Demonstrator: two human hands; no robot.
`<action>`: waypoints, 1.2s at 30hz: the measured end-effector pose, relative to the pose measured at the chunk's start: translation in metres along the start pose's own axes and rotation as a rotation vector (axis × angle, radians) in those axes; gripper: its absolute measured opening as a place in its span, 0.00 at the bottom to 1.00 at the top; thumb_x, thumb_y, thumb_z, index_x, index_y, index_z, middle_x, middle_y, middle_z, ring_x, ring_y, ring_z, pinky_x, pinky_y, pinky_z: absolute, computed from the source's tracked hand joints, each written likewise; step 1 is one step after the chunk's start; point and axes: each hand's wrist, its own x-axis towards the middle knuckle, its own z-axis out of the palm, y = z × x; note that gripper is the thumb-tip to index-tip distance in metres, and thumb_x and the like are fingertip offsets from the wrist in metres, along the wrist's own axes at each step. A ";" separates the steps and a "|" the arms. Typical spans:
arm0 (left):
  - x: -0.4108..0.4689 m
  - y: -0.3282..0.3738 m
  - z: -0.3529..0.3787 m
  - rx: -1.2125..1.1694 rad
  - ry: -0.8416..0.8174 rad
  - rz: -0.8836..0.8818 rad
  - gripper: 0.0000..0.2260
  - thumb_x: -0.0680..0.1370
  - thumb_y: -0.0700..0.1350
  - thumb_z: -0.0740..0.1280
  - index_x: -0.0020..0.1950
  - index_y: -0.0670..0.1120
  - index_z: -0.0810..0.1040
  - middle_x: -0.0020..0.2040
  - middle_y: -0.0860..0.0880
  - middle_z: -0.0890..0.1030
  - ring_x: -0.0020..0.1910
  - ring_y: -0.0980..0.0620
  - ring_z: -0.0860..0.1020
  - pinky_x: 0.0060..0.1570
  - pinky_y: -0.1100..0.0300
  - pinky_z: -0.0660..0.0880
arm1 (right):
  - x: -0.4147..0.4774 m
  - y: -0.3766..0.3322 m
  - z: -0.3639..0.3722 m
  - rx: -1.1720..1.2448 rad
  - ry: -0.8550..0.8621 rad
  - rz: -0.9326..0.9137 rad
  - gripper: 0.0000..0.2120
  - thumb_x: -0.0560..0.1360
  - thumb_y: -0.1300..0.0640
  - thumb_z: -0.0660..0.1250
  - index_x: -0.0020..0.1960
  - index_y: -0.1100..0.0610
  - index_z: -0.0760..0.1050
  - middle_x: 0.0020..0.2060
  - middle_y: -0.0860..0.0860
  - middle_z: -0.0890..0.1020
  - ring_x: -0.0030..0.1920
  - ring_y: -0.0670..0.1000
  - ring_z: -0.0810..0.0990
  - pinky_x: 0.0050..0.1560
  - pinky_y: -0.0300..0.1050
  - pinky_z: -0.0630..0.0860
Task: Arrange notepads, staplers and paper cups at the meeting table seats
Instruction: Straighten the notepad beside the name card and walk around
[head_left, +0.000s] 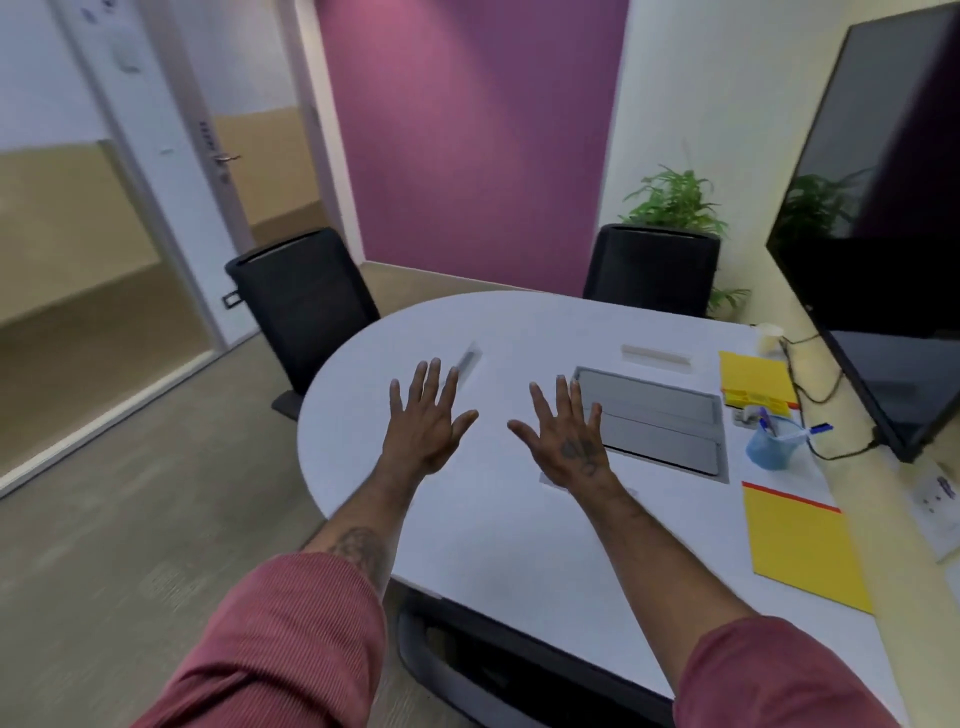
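Fingers of left hand (427, 415) and right hand (569, 434) spread, holding nothing, above the table (483, 530). Yellow notepads (802, 545) lie flat at the right edge: judged light, flexible; lift by an edge. Blue cup (771, 449) crushable; stapler unclear.

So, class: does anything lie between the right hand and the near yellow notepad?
Nothing visible. The right hand hovers open; bare table runs to the near yellow notepad. The blue cup stands beyond that path.
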 end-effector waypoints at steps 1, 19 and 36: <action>0.002 -0.001 -0.001 -0.008 -0.004 -0.005 0.33 0.81 0.66 0.41 0.81 0.51 0.38 0.81 0.47 0.38 0.79 0.48 0.36 0.74 0.39 0.37 | -0.001 0.000 0.001 0.001 -0.007 0.006 0.38 0.76 0.28 0.39 0.80 0.46 0.40 0.79 0.56 0.39 0.79 0.57 0.36 0.74 0.64 0.38; -0.094 -0.240 -0.067 0.043 0.081 -0.355 0.32 0.82 0.63 0.46 0.81 0.49 0.43 0.82 0.46 0.41 0.80 0.47 0.38 0.75 0.37 0.39 | 0.062 -0.268 0.028 -0.036 0.036 -0.378 0.40 0.74 0.29 0.35 0.81 0.48 0.44 0.80 0.59 0.46 0.79 0.60 0.43 0.74 0.66 0.47; -0.152 -0.496 -0.084 0.128 0.056 -0.522 0.33 0.81 0.65 0.42 0.81 0.49 0.40 0.81 0.45 0.39 0.80 0.47 0.38 0.74 0.39 0.36 | 0.116 -0.527 0.094 0.057 -0.054 -0.529 0.41 0.73 0.26 0.34 0.80 0.46 0.44 0.80 0.58 0.46 0.79 0.59 0.41 0.75 0.66 0.46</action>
